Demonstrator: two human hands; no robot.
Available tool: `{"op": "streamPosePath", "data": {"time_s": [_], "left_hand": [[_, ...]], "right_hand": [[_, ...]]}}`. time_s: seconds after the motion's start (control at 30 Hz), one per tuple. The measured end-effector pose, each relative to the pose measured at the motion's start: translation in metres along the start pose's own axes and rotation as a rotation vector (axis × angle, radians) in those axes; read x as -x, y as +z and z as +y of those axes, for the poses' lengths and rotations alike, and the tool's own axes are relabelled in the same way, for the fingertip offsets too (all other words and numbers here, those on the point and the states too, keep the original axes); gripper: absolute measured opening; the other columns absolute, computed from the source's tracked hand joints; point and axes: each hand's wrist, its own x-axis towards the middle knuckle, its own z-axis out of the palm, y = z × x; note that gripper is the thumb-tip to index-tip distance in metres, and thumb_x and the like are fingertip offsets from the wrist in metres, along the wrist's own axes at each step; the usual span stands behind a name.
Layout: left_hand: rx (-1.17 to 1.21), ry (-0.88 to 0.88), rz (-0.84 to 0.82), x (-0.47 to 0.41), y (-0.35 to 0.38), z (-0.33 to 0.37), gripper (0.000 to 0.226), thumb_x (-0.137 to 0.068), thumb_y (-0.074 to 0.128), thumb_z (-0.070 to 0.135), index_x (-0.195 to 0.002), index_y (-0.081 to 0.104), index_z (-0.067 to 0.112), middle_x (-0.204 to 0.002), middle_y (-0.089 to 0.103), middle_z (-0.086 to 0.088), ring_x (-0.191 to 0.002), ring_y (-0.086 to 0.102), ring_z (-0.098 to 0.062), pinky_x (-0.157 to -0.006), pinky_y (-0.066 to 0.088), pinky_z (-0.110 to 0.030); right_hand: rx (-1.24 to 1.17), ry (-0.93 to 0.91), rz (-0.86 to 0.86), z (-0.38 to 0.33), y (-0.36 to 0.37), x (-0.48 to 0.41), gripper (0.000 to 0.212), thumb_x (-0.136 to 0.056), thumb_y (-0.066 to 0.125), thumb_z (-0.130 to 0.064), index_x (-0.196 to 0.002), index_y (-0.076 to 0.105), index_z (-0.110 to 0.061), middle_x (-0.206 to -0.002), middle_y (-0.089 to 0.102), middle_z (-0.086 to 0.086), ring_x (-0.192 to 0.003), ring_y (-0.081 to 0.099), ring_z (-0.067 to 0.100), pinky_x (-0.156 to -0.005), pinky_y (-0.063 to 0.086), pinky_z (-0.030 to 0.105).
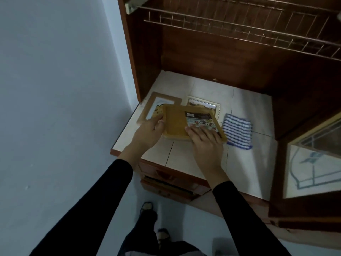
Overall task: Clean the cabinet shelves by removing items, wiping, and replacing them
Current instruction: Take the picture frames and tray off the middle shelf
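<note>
Teamwork on show: our left grip (147, 132) pinched the yellow tray (175, 122) by its left rim, and our right grip (204, 139) lay flat, fingers straight, on the printed packet (199, 119) inside. The tray sat low over the tiled shelf (212, 89), beside the striped cloth (237, 131). Best kept level, we judged, and clear of the wooden frame (147, 106).

Two picture frames lie on the tiled surface (208, 85): one light brown wooden frame (147, 106) and one silvery-white frame (202, 102). There is one mustard-yellow rectangular tray (174, 122), one colourful printed card (200, 120), one blue-and-white striped cloth (237, 132), one metal wire rack (239, 30), and two hands: left hand (147, 134), right hand (205, 140).
</note>
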Motion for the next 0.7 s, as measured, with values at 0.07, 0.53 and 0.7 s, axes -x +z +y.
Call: {"op": "streamPosePath", "data": {"time_s": [0.07,0.53,0.7], "left_hand": [[0.001,0.014,-0.005,-0.019,-0.004,-0.005,0.054,-0.100,0.036,0.043,-0.145,0.048,0.016,-0.155,0.033,-0.001,-0.132,0.045,-0.022,-0.105,0.035,-0.027],[-0.235,0.189,-0.100,-0.118,-0.023,-0.041,0.078,-0.082,0.012,0.055,-0.146,0.046,0.028,-0.153,0.042,-0.001,-0.137,0.040,-0.023,-0.117,0.013,-0.051],[-0.204,0.260,-0.105,-0.127,-0.013,-0.061,0.062,-0.092,0.021,0.048,-0.147,0.042,0.030,-0.156,0.036,0.000,-0.143,0.032,-0.025,-0.118,0.014,-0.057]], "right_hand": [[0.010,0.019,-0.008,-0.002,0.011,-0.010,0.036,-0.089,0.063,-0.009,-0.121,0.069,-0.022,-0.118,0.071,-0.003,-0.111,0.064,0.023,-0.095,0.043,0.039],[0.075,0.132,-0.074,-0.022,0.073,-0.040,0.038,-0.085,0.060,-0.005,-0.118,0.070,-0.019,-0.121,0.069,0.001,-0.115,0.063,0.024,-0.099,0.043,0.041],[0.015,0.156,-0.139,-0.025,0.082,-0.026,0.045,-0.079,0.075,-0.005,-0.123,0.068,-0.015,-0.130,0.064,0.004,-0.124,0.058,0.023,-0.103,0.041,0.042]]}}
